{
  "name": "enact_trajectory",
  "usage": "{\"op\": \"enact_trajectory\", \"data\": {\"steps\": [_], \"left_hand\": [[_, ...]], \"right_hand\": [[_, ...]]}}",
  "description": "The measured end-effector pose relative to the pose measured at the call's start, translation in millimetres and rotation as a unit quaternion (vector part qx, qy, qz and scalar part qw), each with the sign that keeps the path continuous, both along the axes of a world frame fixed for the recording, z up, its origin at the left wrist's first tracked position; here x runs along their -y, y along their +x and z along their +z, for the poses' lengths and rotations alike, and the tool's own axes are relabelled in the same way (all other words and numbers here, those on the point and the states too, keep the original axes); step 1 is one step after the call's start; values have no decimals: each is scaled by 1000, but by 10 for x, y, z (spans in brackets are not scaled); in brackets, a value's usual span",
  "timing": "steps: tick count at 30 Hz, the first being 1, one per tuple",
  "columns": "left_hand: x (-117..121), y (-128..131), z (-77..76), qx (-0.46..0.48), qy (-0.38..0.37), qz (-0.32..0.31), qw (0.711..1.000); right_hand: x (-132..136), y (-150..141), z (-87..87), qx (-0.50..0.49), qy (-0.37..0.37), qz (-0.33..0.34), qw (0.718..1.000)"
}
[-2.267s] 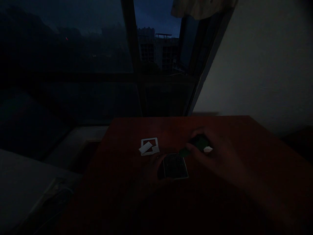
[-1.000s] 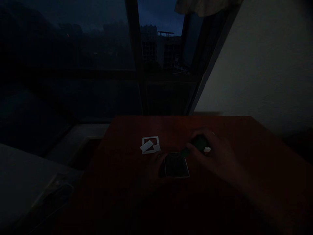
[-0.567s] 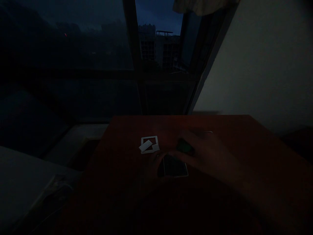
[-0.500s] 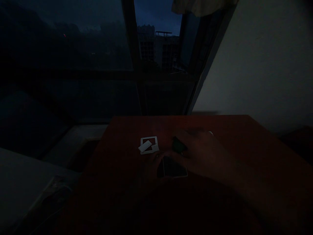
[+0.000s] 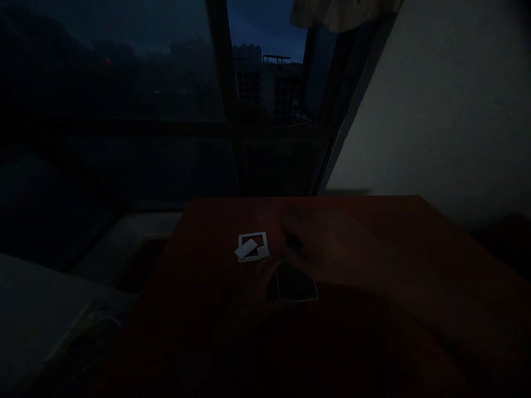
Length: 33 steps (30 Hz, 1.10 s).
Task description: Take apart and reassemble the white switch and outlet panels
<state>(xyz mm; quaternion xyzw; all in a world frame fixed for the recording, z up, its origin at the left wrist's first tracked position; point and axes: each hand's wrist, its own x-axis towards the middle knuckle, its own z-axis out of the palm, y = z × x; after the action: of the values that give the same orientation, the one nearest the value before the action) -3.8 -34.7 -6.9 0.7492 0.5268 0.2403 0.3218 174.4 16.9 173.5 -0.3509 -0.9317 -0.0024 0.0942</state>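
Observation:
The scene is very dark. My left hand (image 5: 255,284) lies on the table with thumb and fingers around the left side of a dark, flat, phone-like rectangle (image 5: 297,283) with a thin pale edge. Just above and to the right of it is my right hand (image 5: 327,240), its fingers bent together and blurred. A small dark piece (image 5: 293,241) shows at these fingers; its kind cannot be made out. Left of the right hand lies a white card frame (image 5: 253,234) with cut-out openings, and a white strip (image 5: 246,248) rests across it.
The reddish-brown table (image 5: 385,221) reaches to a dark window (image 5: 166,72) at the back. A pale wall (image 5: 448,99) rises on the right. Beyond the table's left edge, a pale cable (image 5: 110,319) shows dimly near the floor.
My right hand has shifted slightly left, and the dark piece at its fingers has moved with it, looking less green. A small white spot behind that hand no longer shows. My left hand stays put.

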Motion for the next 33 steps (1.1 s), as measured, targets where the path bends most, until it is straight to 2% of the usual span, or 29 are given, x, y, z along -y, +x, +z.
{"op": "enact_trajectory", "data": {"steps": [4,10,15,20,22,26,28,31,33], "left_hand": [[-7,-2,-7,-1,9,-7,1000],[0,1,15,-3,0,6,1000],[3,-3,22,4,1,3,1000],[-3,-12,-9,-8,4,4,1000],[-4,-16,-16,-5,8,-1,1000],[-6,-18,-15,-14,13,-10,1000],[-4,-14,-7,-18,18,-5,1000],[1,-9,12,-15,10,-5,1000],[5,-12,15,-14,9,-5,1000]], "right_hand": [[-25,-43,19,-1,-26,54,998],[-39,-126,-15,35,12,31,999],[-35,-131,20,19,-17,91,996],[-65,-128,31,44,13,46,998],[-61,-97,41,40,-3,50,998],[-54,-38,64,16,-60,103,993],[-55,-37,65,28,-53,81,995],[-47,-48,58,48,-28,15,998],[-33,-37,59,37,-34,5,999]]}}
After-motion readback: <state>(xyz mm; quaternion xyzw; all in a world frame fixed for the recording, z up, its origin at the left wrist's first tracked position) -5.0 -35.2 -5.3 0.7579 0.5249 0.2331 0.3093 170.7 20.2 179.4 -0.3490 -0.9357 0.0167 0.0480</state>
